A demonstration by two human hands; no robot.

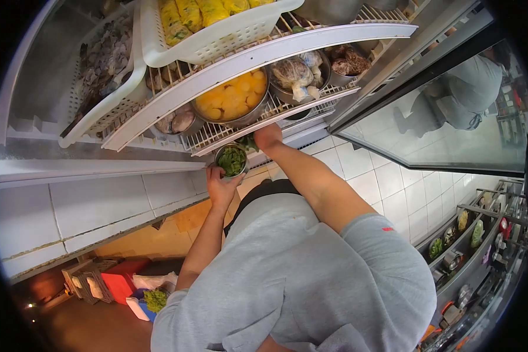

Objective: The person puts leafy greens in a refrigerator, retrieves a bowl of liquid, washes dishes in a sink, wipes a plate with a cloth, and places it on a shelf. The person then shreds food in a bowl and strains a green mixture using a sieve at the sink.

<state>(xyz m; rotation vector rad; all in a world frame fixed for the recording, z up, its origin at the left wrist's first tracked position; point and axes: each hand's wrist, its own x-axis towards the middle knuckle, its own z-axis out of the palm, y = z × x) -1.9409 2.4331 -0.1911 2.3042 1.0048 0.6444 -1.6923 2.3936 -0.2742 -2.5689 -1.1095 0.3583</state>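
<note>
My left hand (pixel 222 189) is wrapped round the side of a small metal container (pixel 219 157) filled with green leaves (pixel 232 161). It holds the container just below the front edge of a refrigerator shelf. My right hand (pixel 268 136) reaches in under the lower wire shelf (pixel 217 142), and its fingers are hidden there. Close beside it, more green leaves (pixel 248 142) show; whether the fingers grip them cannot be seen.
Above my hands, a metal pot (pixel 232 97) holds yellow pieces in liquid. Bowls with bagged food (pixel 293 75) stand beside it. A white basket (pixel 217 44) carries yellow packets. The glass door (pixel 434 111) stands open at the right. A tiled ledge (pixel 100 205) runs along the left.
</note>
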